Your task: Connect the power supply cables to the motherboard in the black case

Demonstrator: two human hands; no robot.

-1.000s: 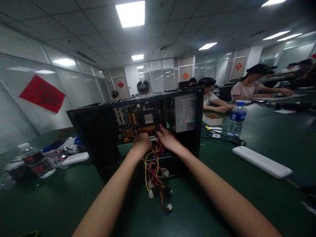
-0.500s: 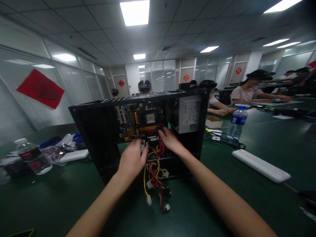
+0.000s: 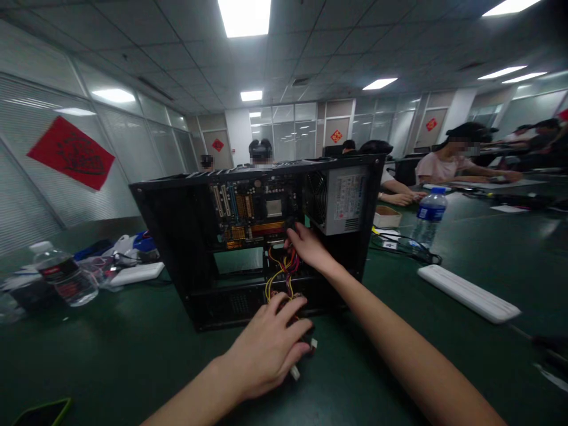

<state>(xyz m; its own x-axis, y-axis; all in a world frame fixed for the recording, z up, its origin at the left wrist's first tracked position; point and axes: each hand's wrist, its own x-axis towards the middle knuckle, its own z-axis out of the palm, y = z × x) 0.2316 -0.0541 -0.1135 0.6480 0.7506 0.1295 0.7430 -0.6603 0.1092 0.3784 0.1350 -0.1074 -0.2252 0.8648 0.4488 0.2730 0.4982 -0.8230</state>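
A black metal computer case (image 3: 164, 248) stands upright on the dark green tabletop (image 3: 346, 378), the side facing the person uncovered. From where I stand, the two hands are well apart. The right hand (image 3: 308, 245) reaches into the case, just below the dark circuit board with orange and cream slots (image 3: 257, 201); its fingertips meet something dark there, and I can't tell whether they pinch it. The left hand (image 3: 273, 349) is in front of the case, fingers spread and bent over the yellow and red bundle of thin wires (image 3: 286, 272). It covers most of the lower bundle, so whether it grips I can't say; one small white plastic plug (image 3: 295, 373) pokes out beneath it.

In the case's upper right corner sits a silver boxy power supply (image 3: 341, 201), its label too small to read. Right of the case stands a clear plastic bottle with a blue cap (image 3: 430, 216). Far in front and left of the case, a dark flat object with a green rim (image 3: 42, 414) is cut off.
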